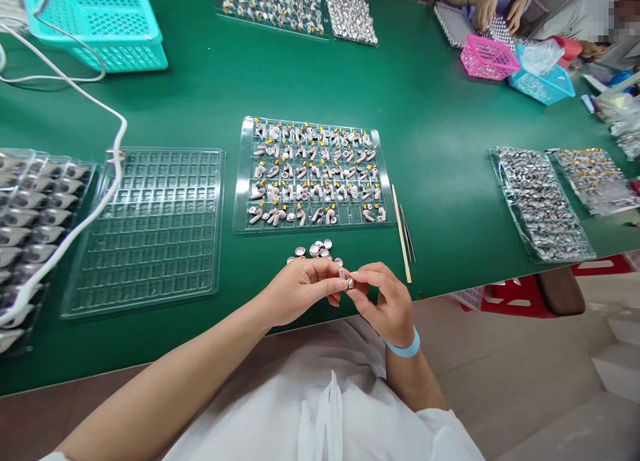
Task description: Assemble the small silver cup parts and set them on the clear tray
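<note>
The small round part is at your fingertips, just over the near edge of the table. Your two hands are together on it: your left hand pinches it from the left, and your right hand, with a light-blue band at the wrist, has thumb and finger closed on it from the right. A short pale stem stands up beside its round face.

Just beyond your left hand lies a loose cluster of round caps. Farther from you is a transparent tray with rows of curved, yellow-tipped parts. Right of that tray, a pale wooden stick and tweezers lie side by side.

To the left you have a second transparent tray with small compartments, and a white cable crosses its far left corner. A turquoise basket stands at the far left. At the far right, another person's hands are over small parts, near a pink basket.
</note>
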The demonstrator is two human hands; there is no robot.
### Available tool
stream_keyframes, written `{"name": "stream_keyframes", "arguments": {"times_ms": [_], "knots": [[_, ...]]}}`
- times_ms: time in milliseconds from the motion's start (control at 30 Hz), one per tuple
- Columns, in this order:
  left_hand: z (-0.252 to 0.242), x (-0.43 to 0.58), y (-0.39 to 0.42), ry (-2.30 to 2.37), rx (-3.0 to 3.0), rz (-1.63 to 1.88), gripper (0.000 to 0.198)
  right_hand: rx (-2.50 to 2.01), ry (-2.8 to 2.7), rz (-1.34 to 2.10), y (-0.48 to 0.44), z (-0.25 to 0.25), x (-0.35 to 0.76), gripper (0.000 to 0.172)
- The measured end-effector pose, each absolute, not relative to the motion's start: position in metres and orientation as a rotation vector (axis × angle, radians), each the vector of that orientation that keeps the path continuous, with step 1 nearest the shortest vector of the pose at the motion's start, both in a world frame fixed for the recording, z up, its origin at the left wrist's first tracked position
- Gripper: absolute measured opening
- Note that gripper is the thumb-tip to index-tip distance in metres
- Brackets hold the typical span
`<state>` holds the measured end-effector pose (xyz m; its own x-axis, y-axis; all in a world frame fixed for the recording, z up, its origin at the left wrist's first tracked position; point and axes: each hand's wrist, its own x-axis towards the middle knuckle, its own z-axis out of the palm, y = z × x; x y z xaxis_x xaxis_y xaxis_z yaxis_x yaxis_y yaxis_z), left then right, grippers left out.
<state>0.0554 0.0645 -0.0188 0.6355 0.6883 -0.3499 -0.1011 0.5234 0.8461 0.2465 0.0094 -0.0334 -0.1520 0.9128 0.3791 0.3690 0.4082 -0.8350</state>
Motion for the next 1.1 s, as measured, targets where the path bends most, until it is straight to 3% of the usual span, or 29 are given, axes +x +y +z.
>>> {"name": "stream_keyframes", "arguments": {"times_ms": [800,1100], "knots": [[-0.0161,0.0592,0.0639,0.838,0.933,0.571,0.022,-1.154,-1.661,0.763,0.0068,-0.0399,0.2455,0.034],[-0.0209,0.0580,0.0624,0.868,0.998,0.556,0.021,-1.189,-1.604,0.790,0.0086,-0.0347,0.2422,0.021]]}}
